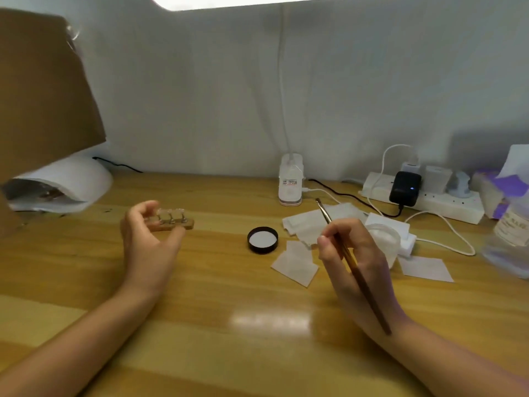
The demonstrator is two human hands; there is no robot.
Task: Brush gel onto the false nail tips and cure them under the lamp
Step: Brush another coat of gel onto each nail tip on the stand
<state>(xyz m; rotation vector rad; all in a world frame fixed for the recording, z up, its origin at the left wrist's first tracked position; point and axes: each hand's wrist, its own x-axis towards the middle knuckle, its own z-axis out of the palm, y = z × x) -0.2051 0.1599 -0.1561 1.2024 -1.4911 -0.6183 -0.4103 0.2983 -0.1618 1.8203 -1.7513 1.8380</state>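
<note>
A small wooden holder point(174, 224) with clear false nail tips point(171, 214) on its pegs is pinched between the thumb and fingers of my left hand point(146, 239), just above the table. My right hand point(352, 253) grips a long brown brush point(355, 270), bristle end pointing up and away. A clear gel jar point(385, 239) stands partly hidden behind my right hand, and its black lid point(262, 240) lies upside down between my hands. The white curing lamp point(57, 183) sits at the far left, its opening facing me.
A brown cardboard sheet point(43, 90) hangs at the upper left above the curing lamp. White wipes point(296, 263) lie scattered around the jar. At the back stand a white desk-lamp base point(290, 183), a power strip point(429, 200) with cables, a tissue pack point(498, 190) and a clear bottle point(512, 233).
</note>
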